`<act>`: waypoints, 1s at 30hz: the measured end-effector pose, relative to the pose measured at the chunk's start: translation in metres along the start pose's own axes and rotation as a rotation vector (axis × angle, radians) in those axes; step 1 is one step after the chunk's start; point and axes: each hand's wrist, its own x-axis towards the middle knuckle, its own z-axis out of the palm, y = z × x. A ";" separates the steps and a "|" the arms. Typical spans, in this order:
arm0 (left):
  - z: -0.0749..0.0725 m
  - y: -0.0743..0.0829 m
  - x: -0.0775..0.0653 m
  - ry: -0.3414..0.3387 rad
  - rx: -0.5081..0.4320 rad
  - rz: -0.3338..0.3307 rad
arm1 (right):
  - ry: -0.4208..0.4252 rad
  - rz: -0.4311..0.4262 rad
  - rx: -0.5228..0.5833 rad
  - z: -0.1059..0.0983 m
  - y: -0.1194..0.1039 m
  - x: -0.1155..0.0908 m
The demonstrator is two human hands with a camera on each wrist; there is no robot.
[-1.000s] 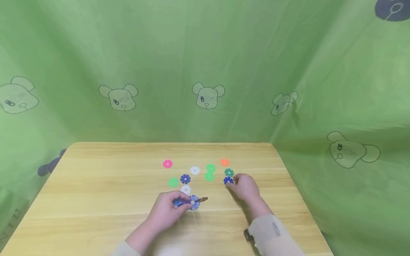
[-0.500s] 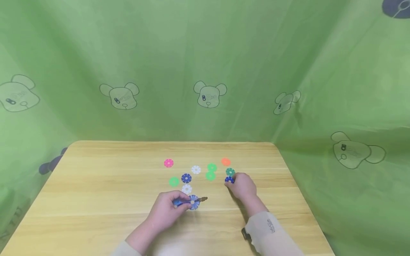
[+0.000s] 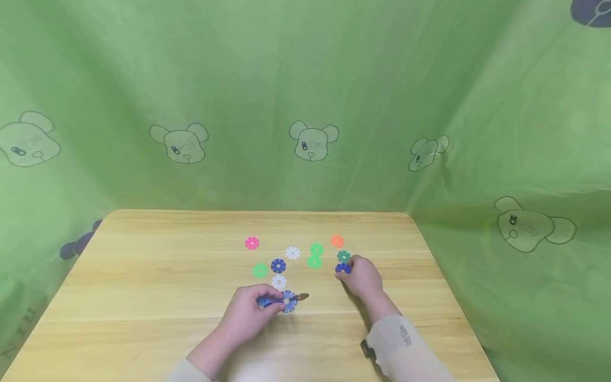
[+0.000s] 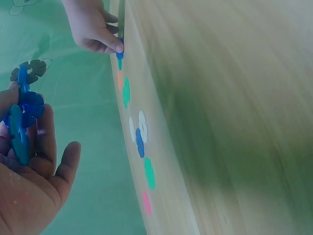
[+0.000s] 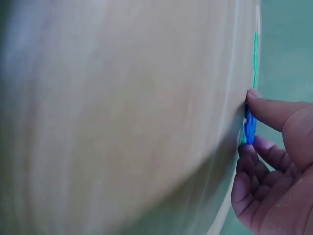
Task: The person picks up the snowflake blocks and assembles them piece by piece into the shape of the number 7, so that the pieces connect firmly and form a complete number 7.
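Observation:
My left hand (image 3: 249, 314) holds a small cluster of slotted plastic discs above the table, pinched between thumb and fingers. The cluster has several blue discs (image 3: 288, 301) and a brown disc (image 3: 303, 296) at its right end. In the left wrist view the blue discs (image 4: 19, 134) stand joined at angles to one another. On the right, my right hand (image 3: 365, 278) pinches a dark blue slotted disc (image 3: 341, 268) by its edges, low at the tabletop. The right wrist view has the thumb at one edge of that disc (image 5: 251, 129) and fingertips at the opposite one.
Loose discs lie on the wooden table (image 3: 143, 286): pink (image 3: 252, 243), orange (image 3: 337, 241), dark green (image 3: 343, 256), light green (image 3: 260, 270), two touching light green (image 3: 315, 261), another dark blue (image 3: 278, 266), and two white (image 3: 293, 253). A green curtain (image 3: 238, 175) hangs behind.
The right hand's fingers have closed on the dark blue disc, which now looks slightly tilted. My left hand and its cluster stay almost still. The head view has shifted slightly.

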 end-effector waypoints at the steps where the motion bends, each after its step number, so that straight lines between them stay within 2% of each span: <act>1: 0.000 0.000 0.000 0.001 0.003 -0.002 | 0.001 -0.007 0.003 0.000 0.001 -0.001; 8: 0.001 0.000 0.000 0.005 0.013 -0.001 | -0.005 -0.064 0.061 -0.003 -0.002 -0.012; 17: 0.000 -0.001 0.001 0.021 0.035 0.020 | -0.017 -0.099 0.220 -0.008 -0.012 -0.026; 24: -0.002 -0.004 0.003 0.028 0.075 0.034 | -0.030 -0.153 0.441 -0.018 -0.025 -0.042; 30: -0.003 -0.004 0.005 0.024 0.107 0.023 | -0.133 -0.193 0.661 -0.030 -0.038 -0.056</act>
